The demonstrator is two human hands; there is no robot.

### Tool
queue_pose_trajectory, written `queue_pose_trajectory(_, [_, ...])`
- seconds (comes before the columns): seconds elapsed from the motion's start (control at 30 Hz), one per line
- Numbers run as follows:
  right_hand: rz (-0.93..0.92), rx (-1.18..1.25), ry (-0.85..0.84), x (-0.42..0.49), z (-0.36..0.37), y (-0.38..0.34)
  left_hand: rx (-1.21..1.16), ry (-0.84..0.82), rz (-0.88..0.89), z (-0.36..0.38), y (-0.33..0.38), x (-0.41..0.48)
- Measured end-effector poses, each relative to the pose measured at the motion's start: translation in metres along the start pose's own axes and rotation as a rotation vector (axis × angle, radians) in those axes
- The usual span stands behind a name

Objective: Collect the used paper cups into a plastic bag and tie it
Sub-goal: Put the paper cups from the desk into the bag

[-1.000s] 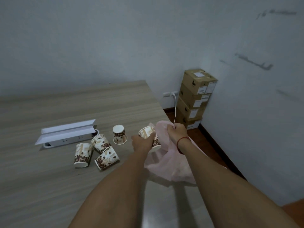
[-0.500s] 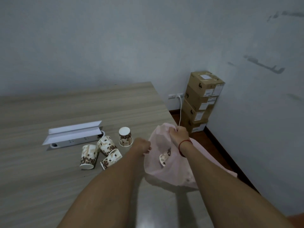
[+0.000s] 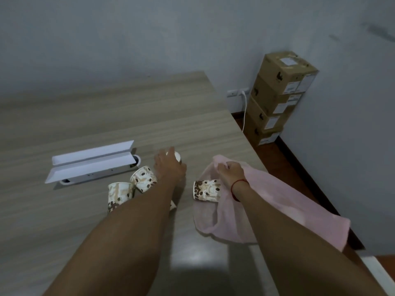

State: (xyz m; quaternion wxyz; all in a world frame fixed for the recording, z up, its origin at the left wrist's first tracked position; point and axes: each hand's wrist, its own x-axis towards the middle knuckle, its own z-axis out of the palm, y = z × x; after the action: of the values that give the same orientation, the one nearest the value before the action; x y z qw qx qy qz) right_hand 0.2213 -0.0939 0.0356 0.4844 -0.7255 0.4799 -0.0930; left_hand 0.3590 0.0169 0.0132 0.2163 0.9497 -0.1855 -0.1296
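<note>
A pink plastic bag [image 3: 277,208] lies at the table's right edge. My right hand [image 3: 229,170] pinches its upper rim and holds the mouth up. One coffee-bean-patterned paper cup [image 3: 206,190] lies on its side in the bag's mouth. My left hand [image 3: 168,165] reaches left over an upside-down cup [image 3: 177,156], fingers apart and touching it; whether it grips is unclear. Two more cups stand out to the left: one tipped [image 3: 143,178], one upside down [image 3: 118,194]. A further cup [image 3: 172,205] is mostly hidden under my left forearm.
A white flip-up power socket box [image 3: 92,165] sits open in the wooden table [image 3: 106,116] left of the cups. Stacked cardboard boxes [image 3: 277,97] stand on the floor by the wall, beside a wall outlet with a white cable [image 3: 244,112].
My left hand dropped the cup into the bag, let go and moved left to the upside-down cup. The right hand kept hold of the bag's rim.
</note>
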Motion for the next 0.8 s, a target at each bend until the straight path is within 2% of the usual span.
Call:
queue_pose_trajectory(0.17, [0.035,-0.02,-0.002,0.005,0.002,0.002,-0.042,-0.007,-0.03,0.005,-0.002,0.004])
queue_pose_trajectory(0.3, [0.021,-0.023,0.014,0.0,-0.007,-0.004,-0.132,0.068,-0.04,-0.003,0.004,-0.007])
queue_pose_trajectory(0.57, [-0.075,0.036,0.084,-0.034,-0.056,-0.018,-0.539,0.189,-0.082,-0.018,0.047,-0.066])
queue_pose_trajectory(0.63, [-0.092,0.05,0.087,-0.042,-0.07,-0.018,-0.646,0.156,-0.124,-0.014,0.058,-0.085])
queue_pose_trajectory(0.8, [-0.143,0.063,0.111,-0.055,-0.097,-0.018,-0.821,-0.067,-0.235,0.003,0.079,-0.114])
